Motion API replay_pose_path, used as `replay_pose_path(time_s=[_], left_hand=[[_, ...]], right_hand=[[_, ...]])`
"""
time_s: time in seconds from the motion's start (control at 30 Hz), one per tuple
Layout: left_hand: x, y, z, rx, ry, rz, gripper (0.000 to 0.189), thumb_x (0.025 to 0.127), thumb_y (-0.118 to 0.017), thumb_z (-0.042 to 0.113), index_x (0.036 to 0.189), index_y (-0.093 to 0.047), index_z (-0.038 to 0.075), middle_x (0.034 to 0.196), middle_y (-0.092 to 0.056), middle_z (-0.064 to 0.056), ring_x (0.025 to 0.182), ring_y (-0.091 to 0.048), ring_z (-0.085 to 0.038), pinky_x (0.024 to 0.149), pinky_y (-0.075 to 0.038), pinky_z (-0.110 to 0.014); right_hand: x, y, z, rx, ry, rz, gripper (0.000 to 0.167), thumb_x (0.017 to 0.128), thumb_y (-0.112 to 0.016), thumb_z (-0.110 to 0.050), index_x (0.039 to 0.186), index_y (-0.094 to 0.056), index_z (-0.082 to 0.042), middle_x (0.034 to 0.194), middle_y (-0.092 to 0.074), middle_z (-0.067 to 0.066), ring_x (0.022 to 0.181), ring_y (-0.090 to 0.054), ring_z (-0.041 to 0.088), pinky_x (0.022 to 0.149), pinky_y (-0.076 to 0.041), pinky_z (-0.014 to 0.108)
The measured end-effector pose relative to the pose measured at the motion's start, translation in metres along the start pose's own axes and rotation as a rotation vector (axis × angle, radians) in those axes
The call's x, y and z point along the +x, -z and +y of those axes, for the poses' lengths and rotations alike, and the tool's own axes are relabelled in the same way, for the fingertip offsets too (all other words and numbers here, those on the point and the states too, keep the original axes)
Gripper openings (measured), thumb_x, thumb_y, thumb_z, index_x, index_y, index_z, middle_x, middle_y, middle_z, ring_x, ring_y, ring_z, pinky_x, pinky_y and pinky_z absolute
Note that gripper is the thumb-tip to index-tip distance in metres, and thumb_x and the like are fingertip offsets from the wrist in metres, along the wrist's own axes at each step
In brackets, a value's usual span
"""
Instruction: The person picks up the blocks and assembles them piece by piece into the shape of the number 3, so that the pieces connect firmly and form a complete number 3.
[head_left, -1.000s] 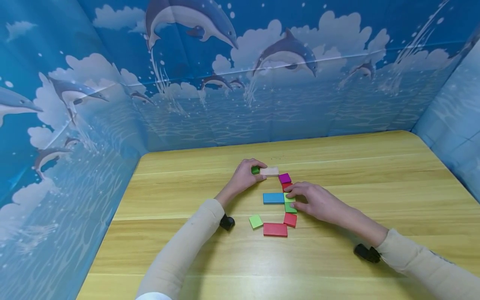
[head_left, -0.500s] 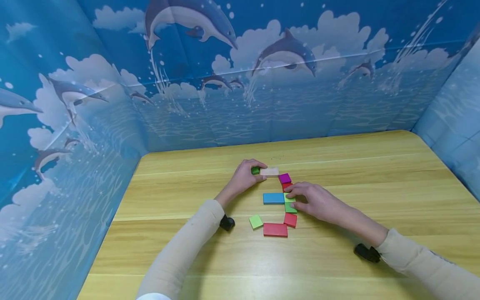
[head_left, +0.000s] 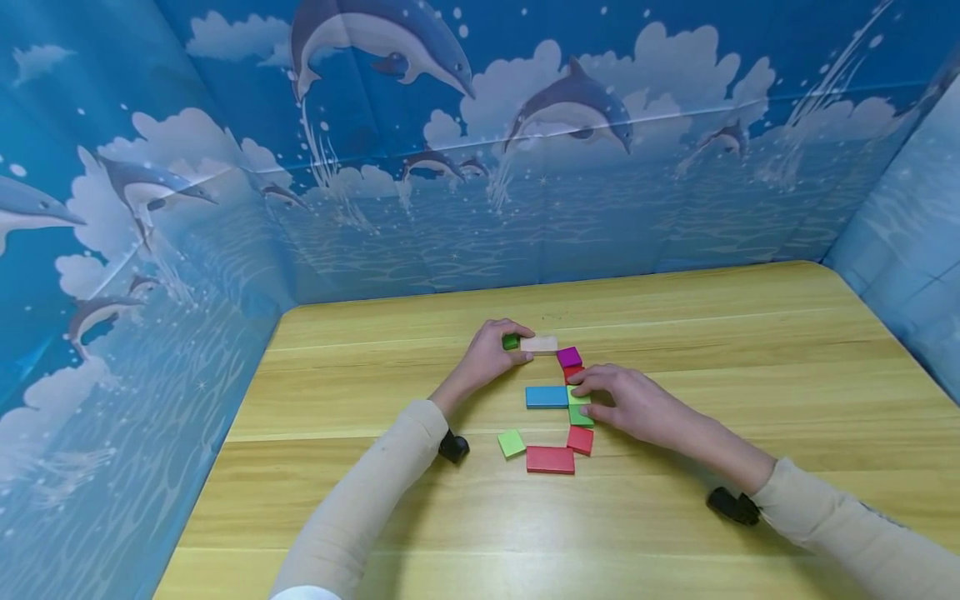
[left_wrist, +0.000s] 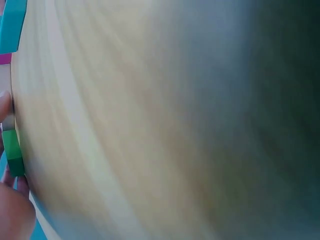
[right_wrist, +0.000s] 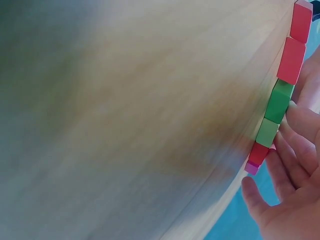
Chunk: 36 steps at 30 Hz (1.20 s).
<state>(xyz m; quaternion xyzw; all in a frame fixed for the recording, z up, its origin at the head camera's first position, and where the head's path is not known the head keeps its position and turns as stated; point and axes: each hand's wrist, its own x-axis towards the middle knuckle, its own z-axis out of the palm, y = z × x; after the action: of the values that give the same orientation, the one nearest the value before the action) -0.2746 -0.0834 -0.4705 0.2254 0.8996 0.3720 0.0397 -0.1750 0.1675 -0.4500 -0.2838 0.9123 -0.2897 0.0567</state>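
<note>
In the head view my left hand (head_left: 487, 354) reaches the far end of a line of coloured blocks. Its index finger and thumb pinch the left part of a pale block (head_left: 543, 344). A dark green block (head_left: 511, 342) sits inside the curve of that hand, against the pale block. My right hand (head_left: 626, 400) lies beside the line's right side, its fingertips touching a yellow-green block (head_left: 576, 399) and a green block (head_left: 579, 418). Partly covered by those fingers is a small red block (head_left: 572, 372), with a purple block (head_left: 569, 357) behind it. A blue block (head_left: 547, 397) extends left from the yellow-green one.
Nearer on the wooden table (head_left: 480, 533) lie a red square block (head_left: 581, 440), a long red block (head_left: 551, 460) and a tilted light green block (head_left: 512, 444). A dolphin-printed curtain (head_left: 480, 225) encloses the table's back and sides.
</note>
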Motion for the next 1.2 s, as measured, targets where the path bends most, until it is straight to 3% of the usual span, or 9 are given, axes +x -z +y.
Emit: replay_pose_path(time_s=[0.33,0.53,0.67,0.8,1.03,1.2], left_hand=[[-0.001,0.003,0.000,-0.048,-0.020,-0.002,0.045,0.084,-0.080,0.022,0.125,-0.066,0.012,0.123,-0.061,0.002,0.118,-0.050,-0.018,0.104,-0.036,-0.037],[-0.006,0.008,-0.006,-0.156,-0.015,0.042,0.038,0.087,-0.073,0.014,0.125,-0.066,0.008,0.124,-0.059,-0.001,0.113,-0.052,-0.019,0.094,-0.045,-0.035],[-0.010,0.011,-0.011,-0.182,0.010,0.067,0.039,0.089,-0.071,0.010,0.128,-0.064,0.008,0.125,-0.058,0.000,0.110,-0.054,-0.018,0.091,-0.046,-0.033],[-0.012,0.013,-0.014,-0.179,0.036,0.069,0.042,0.089,-0.071,0.009,0.130,-0.062,0.007,0.124,-0.058,-0.002,0.106,-0.054,-0.018,0.091,-0.045,-0.034],[-0.014,0.013,-0.016,-0.115,0.063,0.061,0.039,0.090,-0.070,0.007,0.129,-0.063,0.008,0.124,-0.060,-0.003,0.113,-0.053,-0.017,0.101,-0.041,-0.033],[-0.016,0.015,-0.014,-0.135,0.098,0.072,0.038,0.090,-0.070,0.007,0.128,-0.064,0.007,0.123,-0.061,-0.003,0.112,-0.055,-0.018,0.098,-0.043,-0.032]], right_hand=[[0.000,0.001,-0.002,-0.007,0.008,0.001,0.027,0.088,-0.075,-0.017,0.115,-0.072,-0.011,0.130,-0.061,0.004,0.124,-0.053,0.031,0.101,-0.042,0.051],[-0.001,0.001,-0.003,-0.012,0.016,0.011,0.027,0.088,-0.076,-0.017,0.114,-0.072,-0.012,0.129,-0.061,0.004,0.122,-0.054,0.030,0.100,-0.043,0.050],[-0.001,0.001,-0.002,-0.008,0.015,0.013,0.027,0.088,-0.076,-0.017,0.114,-0.072,-0.011,0.128,-0.061,0.004,0.122,-0.054,0.030,0.099,-0.044,0.050],[-0.001,0.001,-0.002,-0.007,0.012,0.016,0.027,0.088,-0.076,-0.017,0.114,-0.072,-0.011,0.128,-0.061,0.004,0.122,-0.054,0.030,0.099,-0.044,0.050],[-0.002,0.000,-0.003,0.005,0.008,0.018,0.027,0.087,-0.076,-0.016,0.114,-0.072,-0.010,0.128,-0.061,0.003,0.122,-0.054,0.030,0.100,-0.044,0.050],[-0.002,0.000,-0.003,0.008,0.012,0.020,0.027,0.088,-0.076,-0.016,0.114,-0.072,-0.010,0.129,-0.061,0.004,0.122,-0.054,0.031,0.099,-0.043,0.051]])
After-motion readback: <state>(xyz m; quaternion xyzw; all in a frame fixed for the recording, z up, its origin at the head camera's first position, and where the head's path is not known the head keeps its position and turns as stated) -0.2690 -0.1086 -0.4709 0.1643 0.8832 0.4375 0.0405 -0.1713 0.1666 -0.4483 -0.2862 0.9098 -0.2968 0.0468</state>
